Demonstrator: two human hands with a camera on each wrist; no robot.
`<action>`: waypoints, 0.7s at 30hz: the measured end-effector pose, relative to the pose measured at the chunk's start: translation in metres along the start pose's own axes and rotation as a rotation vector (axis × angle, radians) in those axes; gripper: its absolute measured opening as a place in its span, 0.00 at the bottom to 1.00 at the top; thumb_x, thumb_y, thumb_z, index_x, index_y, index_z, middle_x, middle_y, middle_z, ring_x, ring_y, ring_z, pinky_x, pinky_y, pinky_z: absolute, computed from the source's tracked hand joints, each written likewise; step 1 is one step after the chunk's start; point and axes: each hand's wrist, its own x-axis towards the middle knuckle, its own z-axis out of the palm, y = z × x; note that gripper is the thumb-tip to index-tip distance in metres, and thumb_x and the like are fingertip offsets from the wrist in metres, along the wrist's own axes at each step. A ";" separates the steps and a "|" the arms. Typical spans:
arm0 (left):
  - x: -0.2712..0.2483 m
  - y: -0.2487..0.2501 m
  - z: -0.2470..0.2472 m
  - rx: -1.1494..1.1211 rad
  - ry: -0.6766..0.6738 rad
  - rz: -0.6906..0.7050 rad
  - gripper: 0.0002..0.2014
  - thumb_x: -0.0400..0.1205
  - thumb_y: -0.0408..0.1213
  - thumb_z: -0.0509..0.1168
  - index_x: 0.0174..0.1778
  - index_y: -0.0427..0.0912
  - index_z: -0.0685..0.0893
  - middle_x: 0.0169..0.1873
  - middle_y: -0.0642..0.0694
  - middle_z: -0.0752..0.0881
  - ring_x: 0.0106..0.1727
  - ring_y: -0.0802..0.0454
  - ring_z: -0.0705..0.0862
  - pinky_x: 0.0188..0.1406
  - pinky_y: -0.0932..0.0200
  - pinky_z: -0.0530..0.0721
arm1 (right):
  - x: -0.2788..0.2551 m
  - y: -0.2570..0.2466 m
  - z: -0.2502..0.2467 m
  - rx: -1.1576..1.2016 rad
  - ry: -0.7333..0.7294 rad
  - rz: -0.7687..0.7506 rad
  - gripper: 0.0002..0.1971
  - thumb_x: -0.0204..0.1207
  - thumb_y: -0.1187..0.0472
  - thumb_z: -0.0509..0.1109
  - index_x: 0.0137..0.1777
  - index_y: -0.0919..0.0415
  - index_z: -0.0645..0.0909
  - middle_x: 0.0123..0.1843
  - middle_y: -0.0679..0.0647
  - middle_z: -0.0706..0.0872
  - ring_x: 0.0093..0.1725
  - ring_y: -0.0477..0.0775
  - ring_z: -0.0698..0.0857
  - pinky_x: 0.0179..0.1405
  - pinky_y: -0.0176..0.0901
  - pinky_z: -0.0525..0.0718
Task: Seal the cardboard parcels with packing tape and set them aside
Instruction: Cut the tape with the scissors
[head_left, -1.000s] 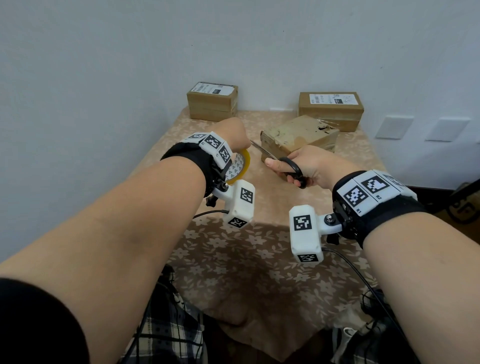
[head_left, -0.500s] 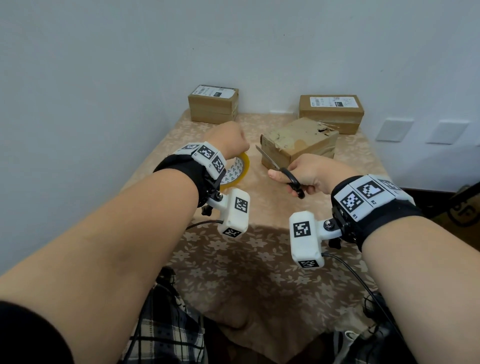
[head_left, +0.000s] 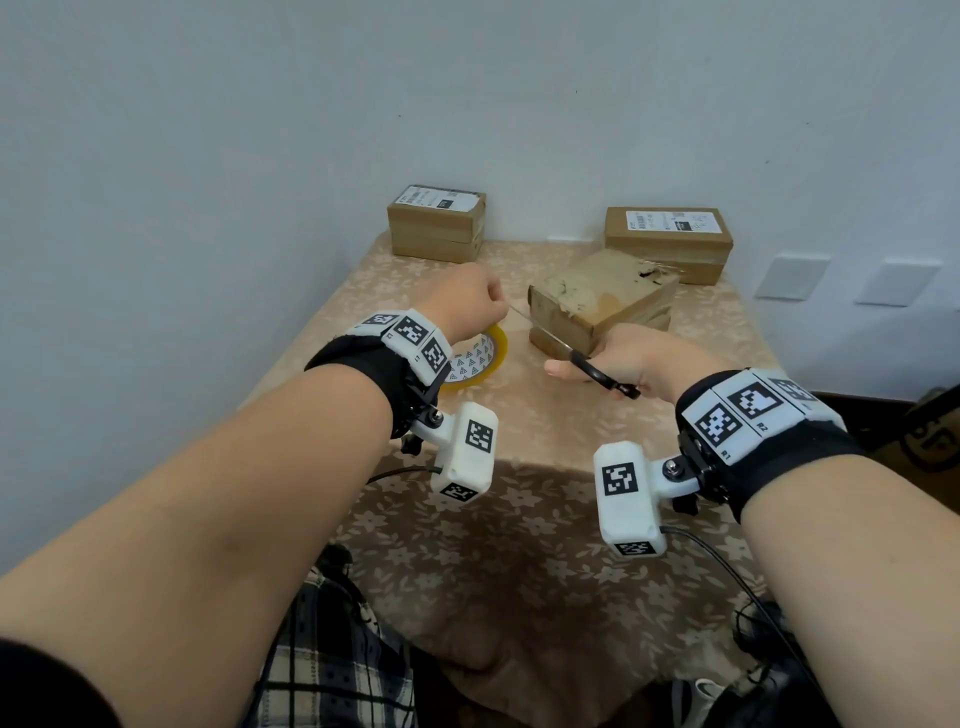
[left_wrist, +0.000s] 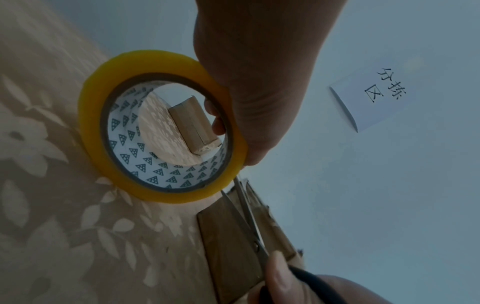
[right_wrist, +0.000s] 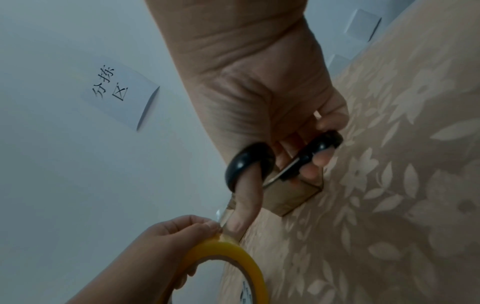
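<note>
My left hand (head_left: 467, 306) grips a yellow roll of packing tape (head_left: 475, 361) above the table, thumb and fingers around its rim (left_wrist: 161, 127). My right hand (head_left: 618, 358) holds black-handled scissors (head_left: 597, 371), thumb through one loop (right_wrist: 246, 164). The blades (left_wrist: 249, 218) point at the tape roll, their tips close to my left fingers (right_wrist: 207, 226). A worn cardboard parcel (head_left: 597, 301) with torn paper on top sits just behind the scissors, mid-table.
Two labelled cardboard parcels stand at the back of the table by the wall, one at the left (head_left: 436, 223) and one at the right (head_left: 670, 239). A floral tablecloth (head_left: 519, 519) covers the table. A paper sign (left_wrist: 374, 98) hangs on the wall.
Both hands have drawn closer together. The scissor blades have moved left until their tips reach the tape roll in my left hand.
</note>
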 end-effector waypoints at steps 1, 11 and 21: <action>0.000 -0.003 0.000 -0.012 0.010 -0.012 0.06 0.80 0.39 0.62 0.38 0.49 0.82 0.41 0.49 0.87 0.44 0.48 0.85 0.46 0.51 0.85 | 0.001 0.000 0.001 0.011 0.021 -0.004 0.31 0.62 0.32 0.76 0.37 0.63 0.77 0.26 0.55 0.74 0.24 0.54 0.71 0.26 0.40 0.71; -0.012 -0.021 -0.004 -0.193 0.089 -0.024 0.06 0.79 0.41 0.64 0.40 0.46 0.85 0.43 0.50 0.87 0.47 0.50 0.84 0.52 0.44 0.83 | -0.011 -0.008 -0.001 -0.387 0.009 0.010 0.30 0.69 0.34 0.72 0.32 0.62 0.71 0.31 0.55 0.76 0.36 0.58 0.77 0.40 0.44 0.76; 0.003 0.023 -0.009 0.111 -0.247 0.269 0.06 0.83 0.42 0.60 0.43 0.49 0.81 0.61 0.44 0.85 0.59 0.44 0.82 0.59 0.45 0.79 | -0.017 0.011 -0.022 -0.425 0.151 -0.069 0.24 0.74 0.51 0.74 0.65 0.64 0.78 0.59 0.60 0.84 0.55 0.62 0.82 0.53 0.48 0.82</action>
